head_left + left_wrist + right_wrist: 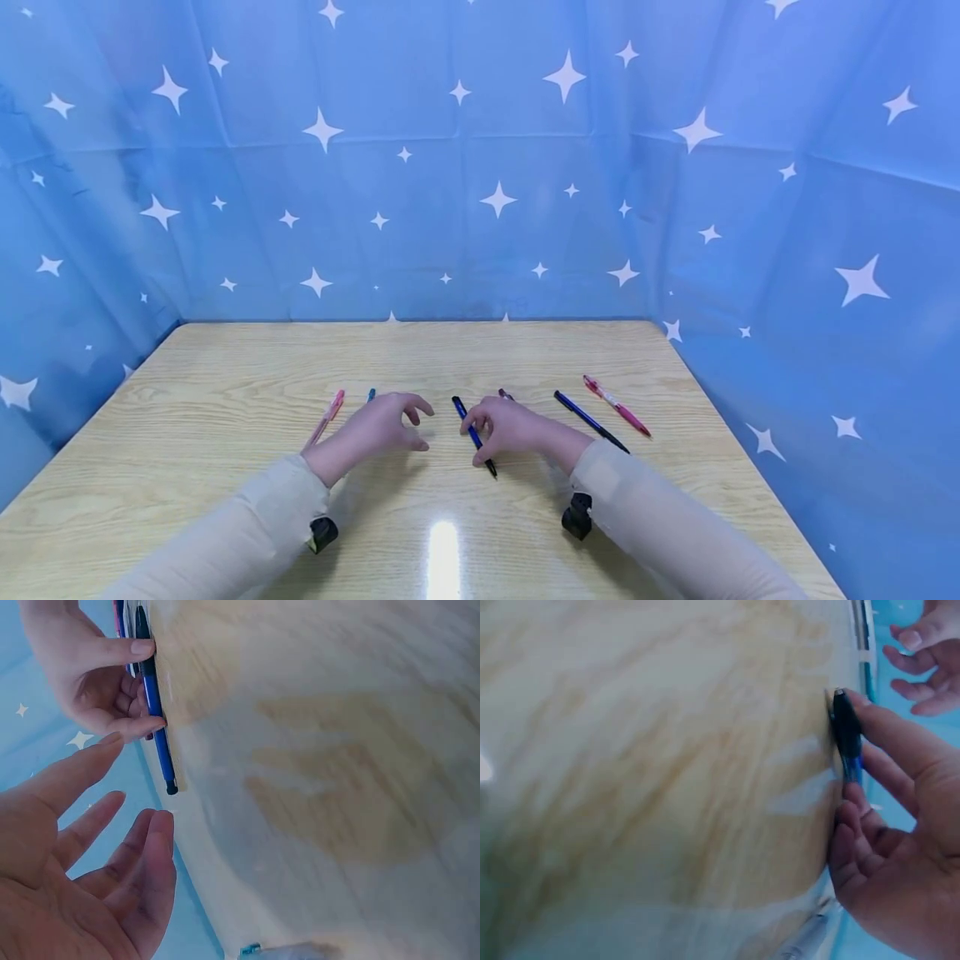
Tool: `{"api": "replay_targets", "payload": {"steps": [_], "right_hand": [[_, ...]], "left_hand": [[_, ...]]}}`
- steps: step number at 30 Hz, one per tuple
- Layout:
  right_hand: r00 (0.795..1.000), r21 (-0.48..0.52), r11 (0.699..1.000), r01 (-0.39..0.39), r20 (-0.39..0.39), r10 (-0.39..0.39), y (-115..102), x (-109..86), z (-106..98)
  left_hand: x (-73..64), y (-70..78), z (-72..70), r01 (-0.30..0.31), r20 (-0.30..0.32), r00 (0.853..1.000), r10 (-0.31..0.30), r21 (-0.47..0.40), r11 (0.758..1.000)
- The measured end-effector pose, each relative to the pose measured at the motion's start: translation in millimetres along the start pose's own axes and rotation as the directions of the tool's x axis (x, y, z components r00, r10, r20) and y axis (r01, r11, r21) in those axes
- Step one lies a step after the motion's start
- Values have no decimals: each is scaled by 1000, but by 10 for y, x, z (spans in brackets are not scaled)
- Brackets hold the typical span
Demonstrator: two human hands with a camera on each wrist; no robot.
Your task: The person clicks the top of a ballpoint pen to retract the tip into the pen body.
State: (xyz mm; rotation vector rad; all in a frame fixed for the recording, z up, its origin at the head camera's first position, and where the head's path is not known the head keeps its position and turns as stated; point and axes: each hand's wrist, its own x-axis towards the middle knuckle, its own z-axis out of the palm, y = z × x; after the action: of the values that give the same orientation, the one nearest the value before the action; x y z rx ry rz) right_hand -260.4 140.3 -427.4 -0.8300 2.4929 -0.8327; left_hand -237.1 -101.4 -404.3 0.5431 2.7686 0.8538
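My right hand holds a blue pen with a black grip and black end, near the middle of the table. In the left wrist view its thumb lies near the pen's tip and a fingertip touches farther along the barrel. My left hand hovers to the left of that pen with fingers spread and loosely bent, holding nothing. Beyond the left hand peeks the end of a teal pen, the rest hidden. A pink pen lies by the left wrist. Behind the right hand shows the tip of a dark pen.
Right of my right hand lie a dark blue pen and a red pen with a pale section, both slanted. The wooden table ends at a blue curtain with white stars, behind and at both sides.
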Motion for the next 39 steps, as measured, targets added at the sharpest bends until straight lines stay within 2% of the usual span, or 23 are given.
{"api": "replay_targets", "payload": {"steps": [16, 24, 28, 31, 39], "right_hand": [[996, -20, 999, -41, 83, 43, -98, -46, -68], [992, 20, 996, -89, 97, 86, -88, -85, -129], [984, 93, 983, -155, 107, 145, -84, -122, -185], [981, 151, 971, -183, 100, 169, -108, -157, -247], [993, 246, 962, -116, -8, 121, -257, -240, -406]], "left_hand": [[-64, -33, 57, 7, -35, 999, -7, 0, 1000], [-88, 7, 19, 3, -42, 999, -4, -23, 1000], [-50, 32, -19, -9, -34, 999, 8, -20, 1000], [-11, 64, -82, -22, -41, 999, 21, -13, 1000], [59, 245, -292, -67, -137, 989, 59, -53, 996]]}}
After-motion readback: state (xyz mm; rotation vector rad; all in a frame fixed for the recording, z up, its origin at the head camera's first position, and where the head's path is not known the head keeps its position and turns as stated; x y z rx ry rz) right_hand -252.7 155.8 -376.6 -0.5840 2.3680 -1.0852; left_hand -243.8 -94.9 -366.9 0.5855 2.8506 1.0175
